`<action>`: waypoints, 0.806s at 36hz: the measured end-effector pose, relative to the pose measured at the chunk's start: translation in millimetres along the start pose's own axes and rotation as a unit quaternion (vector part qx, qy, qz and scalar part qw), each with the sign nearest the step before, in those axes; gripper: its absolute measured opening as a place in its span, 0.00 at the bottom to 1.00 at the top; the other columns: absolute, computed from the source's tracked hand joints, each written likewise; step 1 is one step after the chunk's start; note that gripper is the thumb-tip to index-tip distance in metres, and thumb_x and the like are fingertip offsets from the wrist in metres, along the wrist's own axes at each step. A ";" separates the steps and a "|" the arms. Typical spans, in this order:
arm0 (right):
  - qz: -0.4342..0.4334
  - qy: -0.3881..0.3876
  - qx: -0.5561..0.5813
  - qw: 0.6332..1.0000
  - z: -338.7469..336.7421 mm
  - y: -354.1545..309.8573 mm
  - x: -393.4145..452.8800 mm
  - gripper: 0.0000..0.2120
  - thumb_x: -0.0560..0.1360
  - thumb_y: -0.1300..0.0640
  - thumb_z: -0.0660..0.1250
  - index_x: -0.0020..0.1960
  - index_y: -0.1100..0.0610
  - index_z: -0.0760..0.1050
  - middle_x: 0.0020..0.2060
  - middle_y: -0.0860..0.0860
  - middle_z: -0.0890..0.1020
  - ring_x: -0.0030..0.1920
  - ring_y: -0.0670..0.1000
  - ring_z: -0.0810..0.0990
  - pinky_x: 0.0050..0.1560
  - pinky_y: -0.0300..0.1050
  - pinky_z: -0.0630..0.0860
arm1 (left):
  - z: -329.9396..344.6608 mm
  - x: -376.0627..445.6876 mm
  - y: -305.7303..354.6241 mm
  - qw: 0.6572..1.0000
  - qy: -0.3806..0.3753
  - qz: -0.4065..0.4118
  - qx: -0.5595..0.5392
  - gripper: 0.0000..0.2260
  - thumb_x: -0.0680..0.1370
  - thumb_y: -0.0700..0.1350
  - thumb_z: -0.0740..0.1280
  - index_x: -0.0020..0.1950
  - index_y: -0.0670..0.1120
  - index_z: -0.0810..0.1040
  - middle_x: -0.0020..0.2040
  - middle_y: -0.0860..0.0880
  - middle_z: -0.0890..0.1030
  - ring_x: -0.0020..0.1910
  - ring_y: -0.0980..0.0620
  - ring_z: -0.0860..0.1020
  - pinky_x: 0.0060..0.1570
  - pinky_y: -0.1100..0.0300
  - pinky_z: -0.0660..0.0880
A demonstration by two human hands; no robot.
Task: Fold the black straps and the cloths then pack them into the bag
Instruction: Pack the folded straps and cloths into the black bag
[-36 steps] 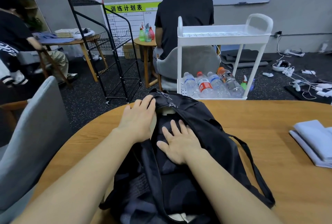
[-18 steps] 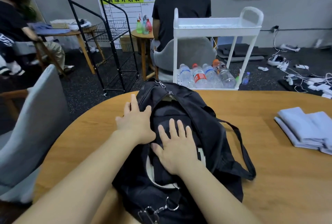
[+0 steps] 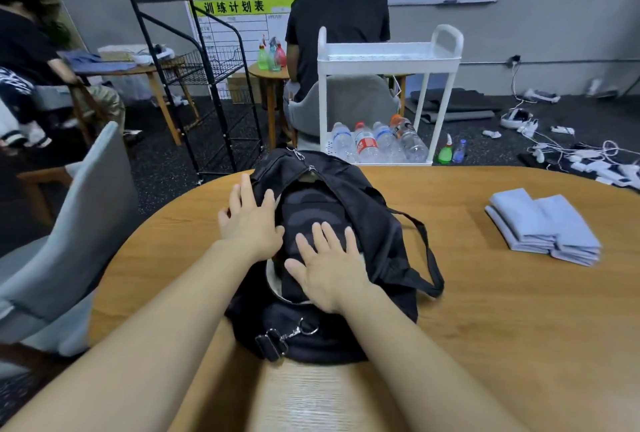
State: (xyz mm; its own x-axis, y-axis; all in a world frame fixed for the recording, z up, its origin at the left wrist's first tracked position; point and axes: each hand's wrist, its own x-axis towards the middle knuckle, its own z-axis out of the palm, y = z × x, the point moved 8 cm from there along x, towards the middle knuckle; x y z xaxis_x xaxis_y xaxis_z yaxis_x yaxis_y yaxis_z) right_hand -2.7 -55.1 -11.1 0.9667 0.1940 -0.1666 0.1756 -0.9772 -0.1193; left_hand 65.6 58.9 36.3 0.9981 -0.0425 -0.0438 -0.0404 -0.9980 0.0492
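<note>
Head view is showing your left hand (image 3: 250, 223) and right hand (image 3: 325, 268) pressing flat-fingered on the bag (image 3: 367, 223), running six-to-twelve o'clock, folded cloths (image 3: 543, 223) lying at three o'clock.

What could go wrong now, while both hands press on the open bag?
The folded cloths lie far to the right, not yet packed; they may be forgotten or unfold when carried. The bag has a loose strap beside it that could snag. The left hand and right hand lie flat, so the bag might slide.

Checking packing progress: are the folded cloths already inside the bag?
No, the cloths lie stacked on the table, to the right of the bag.
</note>
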 end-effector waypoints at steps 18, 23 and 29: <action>0.191 0.138 0.113 0.965 -48.7 177.7 -95.7 0.29 0.83 0.41 0.46 0.80 0.53 0.48 0.79 0.54 0.50 0.79 0.53 0.45 0.76 0.57 0.44 | -6.5 -46.0 206.3 0.968 0.040 0.240 -0.061 0.26 0.83 0.51 0.58 0.79 0.49 0.55 0.80 0.42 0.38 0.79 0.42 0.42 0.74 0.44 0.53; 0.235 0.163 0.111 0.952 -48.1 233.9 -109.7 0.29 0.83 0.41 0.46 0.79 0.53 0.50 0.79 0.54 0.54 0.78 0.52 0.47 0.75 0.56 0.46 | 1.9 -45.3 270.5 0.957 0.013 0.285 -0.059 0.25 0.83 0.50 0.57 0.79 0.51 0.54 0.80 0.44 0.37 0.79 0.42 0.44 0.72 0.42 0.56; 0.309 0.197 0.149 0.918 -43.4 296.9 -112.9 0.28 0.82 0.40 0.48 0.78 0.53 0.54 0.75 0.54 0.61 0.76 0.56 0.52 0.73 0.61 0.52 | 18.0 -29.7 333.0 0.947 -0.032 0.308 -0.083 0.25 0.84 0.50 0.56 0.80 0.52 0.53 0.80 0.47 0.38 0.78 0.41 0.48 0.72 0.41 0.55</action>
State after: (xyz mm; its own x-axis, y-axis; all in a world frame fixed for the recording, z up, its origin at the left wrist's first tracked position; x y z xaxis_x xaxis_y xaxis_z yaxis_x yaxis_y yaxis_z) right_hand -51.6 -370.9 14.7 0.8670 -0.4939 0.0664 -0.4322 -0.8116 -0.3930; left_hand 21.6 -273.0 36.0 0.7826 -0.6223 -0.0152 -0.6011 -0.7618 0.2413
